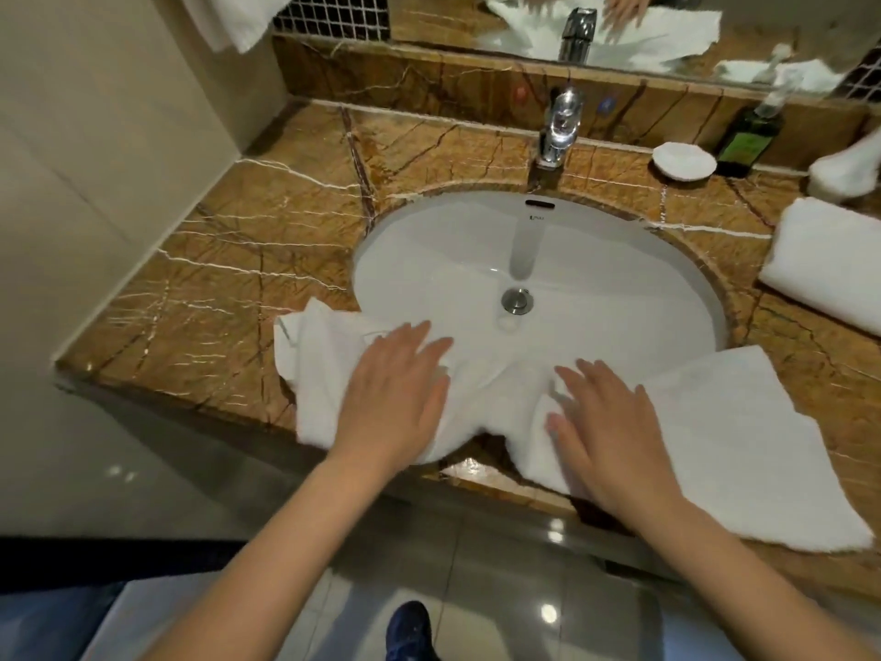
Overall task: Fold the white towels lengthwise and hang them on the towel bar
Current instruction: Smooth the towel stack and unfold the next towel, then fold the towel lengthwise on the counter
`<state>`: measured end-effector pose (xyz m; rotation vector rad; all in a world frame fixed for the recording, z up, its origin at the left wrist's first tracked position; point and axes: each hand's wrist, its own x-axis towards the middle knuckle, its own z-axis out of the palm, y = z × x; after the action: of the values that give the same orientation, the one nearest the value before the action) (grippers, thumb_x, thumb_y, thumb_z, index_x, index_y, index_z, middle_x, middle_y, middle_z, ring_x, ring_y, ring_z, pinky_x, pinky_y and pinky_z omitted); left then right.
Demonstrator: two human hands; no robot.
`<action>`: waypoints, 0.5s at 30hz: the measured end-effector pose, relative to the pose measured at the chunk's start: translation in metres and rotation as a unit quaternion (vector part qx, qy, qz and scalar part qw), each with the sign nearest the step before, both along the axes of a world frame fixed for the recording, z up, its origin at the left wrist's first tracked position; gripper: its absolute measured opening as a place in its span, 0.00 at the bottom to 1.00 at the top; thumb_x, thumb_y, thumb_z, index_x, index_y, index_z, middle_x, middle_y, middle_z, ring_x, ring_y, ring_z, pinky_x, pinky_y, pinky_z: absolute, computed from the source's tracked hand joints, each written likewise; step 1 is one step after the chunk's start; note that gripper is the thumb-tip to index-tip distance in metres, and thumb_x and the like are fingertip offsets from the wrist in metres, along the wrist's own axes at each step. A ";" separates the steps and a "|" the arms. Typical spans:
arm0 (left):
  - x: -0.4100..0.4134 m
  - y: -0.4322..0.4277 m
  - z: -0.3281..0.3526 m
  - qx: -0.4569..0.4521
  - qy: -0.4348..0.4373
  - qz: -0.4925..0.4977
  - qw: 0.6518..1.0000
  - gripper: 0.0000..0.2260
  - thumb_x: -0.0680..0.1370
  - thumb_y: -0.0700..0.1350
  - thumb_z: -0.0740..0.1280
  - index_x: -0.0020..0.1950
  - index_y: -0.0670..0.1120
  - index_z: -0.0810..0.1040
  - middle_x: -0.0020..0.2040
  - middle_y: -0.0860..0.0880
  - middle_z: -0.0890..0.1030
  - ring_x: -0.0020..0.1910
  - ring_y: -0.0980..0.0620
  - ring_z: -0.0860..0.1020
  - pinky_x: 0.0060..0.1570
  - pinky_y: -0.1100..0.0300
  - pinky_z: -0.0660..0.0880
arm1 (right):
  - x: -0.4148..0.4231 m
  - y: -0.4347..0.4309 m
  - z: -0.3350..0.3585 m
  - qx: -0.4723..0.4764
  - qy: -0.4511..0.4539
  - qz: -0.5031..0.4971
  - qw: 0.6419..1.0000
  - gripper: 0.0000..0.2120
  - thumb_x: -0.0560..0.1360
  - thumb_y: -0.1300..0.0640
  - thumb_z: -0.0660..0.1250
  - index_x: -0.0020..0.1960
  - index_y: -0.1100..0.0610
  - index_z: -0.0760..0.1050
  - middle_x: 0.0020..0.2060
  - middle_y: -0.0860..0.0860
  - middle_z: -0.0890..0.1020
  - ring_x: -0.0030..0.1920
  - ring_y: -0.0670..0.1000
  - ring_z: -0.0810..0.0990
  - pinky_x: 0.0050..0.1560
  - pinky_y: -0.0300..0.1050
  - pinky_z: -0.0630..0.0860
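Note:
A white towel (724,436) lies spread across the front of the brown marble counter (229,279), sagging over the near rim of the white sink (596,260). My left hand (395,393) rests flat on the towel's left part, fingers apart. My right hand (605,431) lies flat on its middle, fingers spread. Neither hand grips the cloth. A second white towel (829,264) sits folded at the counter's right edge. Another white towel (238,21) hangs at the top left; no towel bar is visible.
A chrome tap (560,126) stands behind the basin. A white soap dish (684,159) and a dark green bottle (751,140) are at the back right, beside a rolled white cloth (848,169). A mirror (619,26) runs along the back. The wall closes the left side.

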<state>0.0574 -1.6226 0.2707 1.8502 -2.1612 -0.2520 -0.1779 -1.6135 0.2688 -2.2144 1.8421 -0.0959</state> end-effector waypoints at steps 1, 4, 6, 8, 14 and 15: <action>-0.001 -0.001 -0.008 0.040 -0.019 -0.024 0.999 0.21 0.81 0.55 0.49 0.75 0.55 0.59 0.77 0.51 0.58 0.76 0.50 0.53 0.73 0.52 0.46 | 0.004 0.003 -0.010 0.019 0.027 0.004 0.999 0.28 0.80 0.40 0.43 0.77 0.48 0.52 0.77 0.51 0.55 0.77 0.52 0.49 0.74 0.59 0.46; 0.012 0.004 -0.032 0.085 -0.088 -0.064 0.990 0.25 0.79 0.61 0.40 0.77 0.59 0.48 0.78 0.54 0.49 0.77 0.53 0.46 0.74 0.51 0.39 | -0.001 0.017 -0.026 0.026 0.068 0.004 0.997 0.33 0.74 0.35 0.31 0.77 0.42 0.42 0.78 0.49 0.50 0.78 0.52 0.44 0.73 0.63 0.40; 0.027 0.007 -0.037 0.080 -0.103 -0.075 0.989 0.27 0.78 0.63 0.38 0.76 0.59 0.47 0.78 0.54 0.49 0.77 0.52 0.47 0.74 0.50 0.39 | -0.010 0.022 -0.024 0.039 0.070 -0.011 0.997 0.33 0.73 0.33 0.30 0.76 0.40 0.42 0.78 0.48 0.50 0.78 0.52 0.44 0.73 0.64 0.40; 0.041 0.008 -0.036 0.082 -0.114 -0.083 0.987 0.27 0.78 0.63 0.40 0.77 0.59 0.48 0.78 0.54 0.50 0.77 0.52 0.47 0.74 0.49 0.41 | -0.023 0.028 -0.024 0.044 0.086 -0.017 0.995 0.32 0.73 0.32 0.30 0.75 0.38 0.39 0.78 0.47 0.48 0.77 0.51 0.41 0.72 0.65 0.39; 0.050 0.004 -0.033 0.099 -0.143 -0.109 0.979 0.27 0.77 0.64 0.38 0.76 0.60 0.42 0.78 0.54 0.43 0.76 0.53 0.41 0.74 0.48 0.40 | -0.023 0.049 -0.022 0.085 0.091 -0.062 0.990 0.31 0.69 0.31 0.24 0.70 0.36 0.24 0.73 0.43 0.30 0.73 0.48 0.26 0.71 0.64 0.35; 0.050 0.000 -0.031 0.103 -0.155 -0.107 0.977 0.28 0.76 0.65 0.36 0.76 0.61 0.39 0.77 0.55 0.40 0.76 0.53 0.39 0.74 0.49 0.37 | -0.017 0.051 -0.023 0.089 0.087 -0.075 0.989 0.31 0.68 0.31 0.24 0.70 0.37 0.23 0.73 0.44 0.29 0.73 0.49 0.26 0.71 0.65 0.35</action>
<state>0.1069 -1.6230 0.2395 1.8665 -2.6441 -0.2554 -0.1949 -1.5625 0.2461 -2.0169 2.0201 0.2334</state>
